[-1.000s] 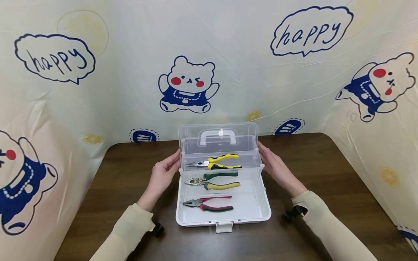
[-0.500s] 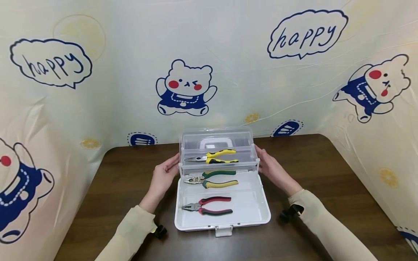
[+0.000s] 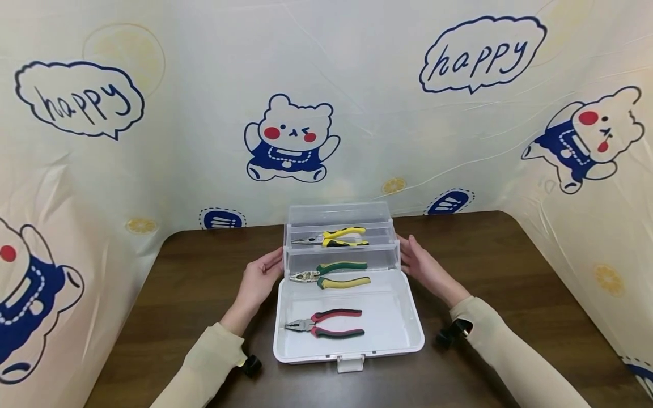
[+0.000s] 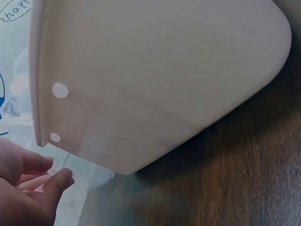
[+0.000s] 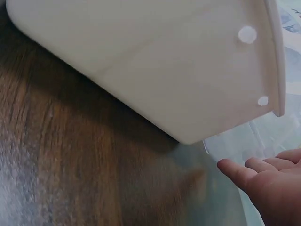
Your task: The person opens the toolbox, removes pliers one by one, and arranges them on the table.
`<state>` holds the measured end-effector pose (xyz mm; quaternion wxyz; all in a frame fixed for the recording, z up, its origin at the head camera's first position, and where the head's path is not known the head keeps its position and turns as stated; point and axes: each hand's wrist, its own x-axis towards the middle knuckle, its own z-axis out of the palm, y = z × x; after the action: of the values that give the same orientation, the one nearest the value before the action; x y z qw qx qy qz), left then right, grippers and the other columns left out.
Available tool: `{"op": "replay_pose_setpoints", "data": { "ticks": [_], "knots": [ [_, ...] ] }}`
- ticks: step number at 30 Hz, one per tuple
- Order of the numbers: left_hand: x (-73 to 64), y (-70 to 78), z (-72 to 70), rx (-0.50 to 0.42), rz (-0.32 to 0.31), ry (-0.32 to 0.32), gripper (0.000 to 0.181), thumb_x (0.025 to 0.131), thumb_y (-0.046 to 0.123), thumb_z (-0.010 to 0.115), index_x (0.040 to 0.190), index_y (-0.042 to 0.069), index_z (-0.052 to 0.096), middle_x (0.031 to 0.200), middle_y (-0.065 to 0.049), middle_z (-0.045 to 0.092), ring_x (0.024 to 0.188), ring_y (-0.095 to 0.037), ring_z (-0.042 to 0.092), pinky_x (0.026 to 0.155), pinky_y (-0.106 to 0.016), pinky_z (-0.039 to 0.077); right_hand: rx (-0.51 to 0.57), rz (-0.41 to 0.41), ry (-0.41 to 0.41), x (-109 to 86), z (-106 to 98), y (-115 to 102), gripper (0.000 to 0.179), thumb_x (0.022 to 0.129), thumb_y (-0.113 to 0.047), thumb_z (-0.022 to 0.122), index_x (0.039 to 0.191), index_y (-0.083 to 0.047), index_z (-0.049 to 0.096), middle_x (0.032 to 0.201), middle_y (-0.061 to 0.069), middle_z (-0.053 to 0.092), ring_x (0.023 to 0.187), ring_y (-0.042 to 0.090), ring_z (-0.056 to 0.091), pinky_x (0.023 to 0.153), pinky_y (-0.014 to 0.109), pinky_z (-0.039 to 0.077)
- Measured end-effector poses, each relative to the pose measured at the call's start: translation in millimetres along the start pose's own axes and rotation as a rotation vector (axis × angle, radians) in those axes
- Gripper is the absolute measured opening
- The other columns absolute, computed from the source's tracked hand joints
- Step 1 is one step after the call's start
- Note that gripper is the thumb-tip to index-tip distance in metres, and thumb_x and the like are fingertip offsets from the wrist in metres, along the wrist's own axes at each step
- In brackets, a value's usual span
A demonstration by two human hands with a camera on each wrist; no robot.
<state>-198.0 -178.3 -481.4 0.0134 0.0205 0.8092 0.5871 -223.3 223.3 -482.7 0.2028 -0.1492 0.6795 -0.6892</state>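
Pale cloth with printed bears hangs behind a dark wooden worktop, on which stands a white toolbox. Taking the toolbox as a clock face, its clear lid is tilted back at twelve o'clock, and the front latch is at six, unfastened. Needle-nose pliers with yellow-black handles lie in the upper clear tray, toward eleven o'clock. Green-and-yellow combination pliers lie nearer the centre, seemingly in the lower tray, although the transparent plastic hides the exact border. Red-and-black combination pliers lie in the base, toward seven o'clock.

At nine o'clock the left hand is against the toolbox's side; whether its fingertips pinch the clear plastic or only rest there, I cannot tell. At three o'clock the right hand has its fingers extended along the other side, apparently supporting and not clenched.

In my judgement, if one side is pushed more than the other, the linked trays could twist and jam. A sudden release might let the lid drop and make the pliers slide inside their trays. Also, fingers so close to the tray joints could be nipped, and much weight toward twelve o'clock could tip the toolbox backward.
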Motion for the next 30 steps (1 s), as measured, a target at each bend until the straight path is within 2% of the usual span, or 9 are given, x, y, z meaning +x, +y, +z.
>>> {"op": "replay_pose_setpoints", "data": {
  "ticks": [6,13,20,25,30],
  "knots": [
    [0.3,1.2,0.8,-0.048,0.01,0.005,0.047,0.105,0.007,0.061,0.149,-0.006,0.051,0.147,-0.025,0.056,0.134,-0.037,0.057,0.103,-0.035,0.051,-0.006,0.004,0.006,4.5,-0.4,0.6,0.077,0.111,-0.054,0.002,0.165,0.0,-0.003,0.173,0.022,-0.001,0.158,0.04,0.004,0.124,0.061,0.013],
    [0.2,-0.2,2.8,-0.125,-0.014,-0.005,0.048,0.106,0.004,0.058,0.151,-0.009,0.046,0.152,-0.028,0.05,0.138,-0.038,0.053,0.109,-0.039,0.045,-0.03,0.021,0.009,7.0,-2.2,3.2,0.084,0.108,-0.062,0.004,0.166,-0.001,-0.003,0.173,0.021,-0.001,0.159,0.041,0.004,0.123,0.062,0.014],
    [1.0,-3.7,5.8,-0.164,-0.018,0.048,0.046,0.105,0.004,0.06,0.148,-0.008,0.051,0.148,-0.028,0.054,0.135,-0.039,0.056,0.105,-0.032,0.049,-0.034,0.017,0.009,9.3,-4.1,5.2,0.084,0.108,-0.062,0.005,0.166,-0.001,-0.004,0.173,0.021,-0.002,0.159,0.04,0.003,0.124,0.061,0.014],
    [-2.7,-3.8,6.7,-0.13,-0.051,0.102,0.042,0.103,0.007,0.065,0.143,-0.006,0.059,0.141,-0.027,0.062,0.13,-0.035,0.061,0.101,-0.027,0.052,-0.125,0.027,0.069,5.9,-4.4,3.1,0.086,0.109,-0.063,0.011,0.165,0.001,0.003,0.172,0.023,0.007,0.157,0.04,0.016,0.122,0.055,0.024],
    [-13.5,-3.4,3.6,-0.049,-0.084,0.095,0.038,0.104,0.013,0.066,0.139,-0.001,0.064,0.137,-0.02,0.067,0.126,-0.029,0.064,0.101,-0.036,0.054,-0.157,0.012,0.103,-3.1,-4.9,3.7,0.082,0.111,-0.058,0.015,0.164,0.004,0.011,0.17,0.026,0.017,0.153,0.042,0.027,0.118,0.049,0.033]
  ]
}}
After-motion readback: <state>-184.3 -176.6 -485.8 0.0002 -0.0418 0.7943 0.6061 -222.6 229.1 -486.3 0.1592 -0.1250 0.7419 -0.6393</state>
